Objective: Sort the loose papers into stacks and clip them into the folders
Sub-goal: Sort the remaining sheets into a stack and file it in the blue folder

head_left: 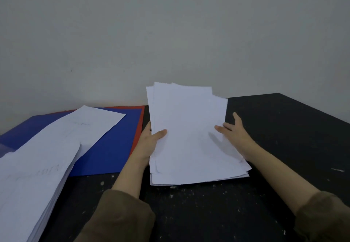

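The step in hand looks like squaring a loose sheaf of papers (189,133) into a stack, its near edge resting on the black desk (284,128), its far end lifted; next it likely wants tapping even, then carrying left to the blue folder (109,147) lying on the red folder (139,128). The left hand (149,143) grips the sheaf's left edge, thumb curled on top; the right hand (233,130) has straight, spread fingers touching the right edge.

No legible text found. Faint handwriting shows on the sheet (83,126) at 9 o'clock and on the stack (34,173) at 8 o'clock; neither can be read. The held papers (189,133) at centre appear blank.
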